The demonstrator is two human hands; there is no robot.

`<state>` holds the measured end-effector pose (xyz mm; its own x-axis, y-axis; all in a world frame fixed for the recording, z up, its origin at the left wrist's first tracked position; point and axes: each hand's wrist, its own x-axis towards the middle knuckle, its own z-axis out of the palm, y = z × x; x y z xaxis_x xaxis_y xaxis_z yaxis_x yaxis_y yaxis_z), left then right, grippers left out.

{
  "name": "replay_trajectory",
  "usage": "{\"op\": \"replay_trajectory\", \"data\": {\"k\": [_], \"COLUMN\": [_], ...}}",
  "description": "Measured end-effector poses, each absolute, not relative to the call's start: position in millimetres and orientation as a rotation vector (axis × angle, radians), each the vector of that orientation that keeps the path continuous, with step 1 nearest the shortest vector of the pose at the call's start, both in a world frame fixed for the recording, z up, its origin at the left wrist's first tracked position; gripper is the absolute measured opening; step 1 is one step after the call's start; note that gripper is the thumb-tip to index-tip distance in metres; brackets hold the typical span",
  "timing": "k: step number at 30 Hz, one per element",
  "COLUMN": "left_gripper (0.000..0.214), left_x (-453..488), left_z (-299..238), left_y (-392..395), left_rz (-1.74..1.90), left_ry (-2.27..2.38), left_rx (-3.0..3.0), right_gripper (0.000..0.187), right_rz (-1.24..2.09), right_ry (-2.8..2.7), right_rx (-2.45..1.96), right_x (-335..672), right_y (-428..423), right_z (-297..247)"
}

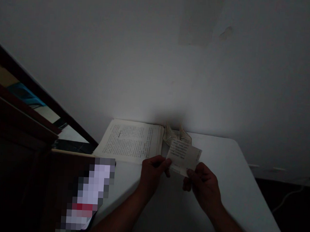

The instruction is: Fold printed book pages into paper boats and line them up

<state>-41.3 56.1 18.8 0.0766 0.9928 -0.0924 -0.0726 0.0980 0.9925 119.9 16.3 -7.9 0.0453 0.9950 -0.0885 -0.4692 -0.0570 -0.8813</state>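
Note:
A small piece of printed paper (185,157), roughly square and looking folded, is held up above the table between both hands. My left hand (154,169) pinches its lower left edge with thumb and fingers. At its lower right corner, my right hand (203,181) grips it the same way. Just behind the paper stand folded printed paper pieces (171,133) with pointed tips, partly hidden by it. To the left lies a stack of printed pages or an open book (130,140), its top page covered in text.
The white table (234,189) stands against a grey wall (137,59). A phone with a blurred screen (91,192) lies at the table's left edge. Dark wooden furniture (15,150) is on the left, and a white cable (287,197) hangs at the right. The light is dim.

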Motion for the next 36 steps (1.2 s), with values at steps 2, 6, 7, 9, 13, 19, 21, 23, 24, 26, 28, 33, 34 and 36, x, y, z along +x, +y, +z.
{"op": "replay_trajectory", "data": {"k": [2,6,7,9,13,19,21,23,24,26,28,33,34,36], "left_gripper": [0.033,0.032,0.031,0.029,0.029,0.034,0.034,0.035,0.035,0.036,0.035,0.031,0.032,0.033], "left_x": [-41.6,-41.2,-40.9,-40.6,-41.0,-43.0,-43.0,-42.6,-42.3,-41.9,-41.7,-42.8,-43.0,-42.9], "left_z": [19.5,18.8,17.8,15.0,9.6,11.1,12.2,12.3,11.9,10.6,9.3,10.1,10.8,12.1], "left_y": [56.0,55.5,55.6,56.5,59.8,61.5,60.4,59.2,58.8,58.6,59.1,61.4,61.6,61.8], "left_rz": [1.115,1.144,1.137,1.116,1.064,1.009,1.026,1.032,1.033,1.03,1.022,0.973,0.961,0.923], "left_ry": [1.138,1.13,1.122,1.094,1.015,1.05,1.046,1.041,1.037,1.014,0.968,0.891,0.893,0.903], "left_rx": [1.143,1.103,1.083,1.04,0.966,0.945,0.928,0.9,0.883,0.853,0.831,0.813,0.823,0.844], "right_gripper": [0.028,0.029,0.029,0.029,0.029,0.032,0.031,0.031,0.03,0.03,0.029,0.029,0.031,0.034], "right_rz": [1.41,1.426,1.427,1.432,1.457,1.473,1.477,1.484,1.485,1.486,1.489,1.516,1.522,1.534], "right_ry": [-0.763,-0.77,-0.768,-0.767,-0.786,-0.807,-0.803,-0.797,-0.792,-0.79,-0.79,-0.774,-0.766,-0.753], "right_rx": [-0.913,-0.914,-0.91,-0.901,-0.882,-0.893,-0.892,-0.885,-0.882,-0.87,-0.859,-0.85,-0.851,-0.866], "right_x": [120.4,120.8,121.0,121.8,124.7,128.2,128.3,128.2,128.2,128.3,128.7,129.2,129.0,128.3], "right_y": [16.8,17.4,17.4,17.4,17.7,19.8,20.2,20.1,20.0,19.5,19.1,19.5,19.7,20.1], "right_z": [-6.7,-5.7,-5.5,-4.7,-2.2,-1.6,-1.9,-1.9,-1.7,-1.2,-0.7,0.1,0.4,1.1]}}
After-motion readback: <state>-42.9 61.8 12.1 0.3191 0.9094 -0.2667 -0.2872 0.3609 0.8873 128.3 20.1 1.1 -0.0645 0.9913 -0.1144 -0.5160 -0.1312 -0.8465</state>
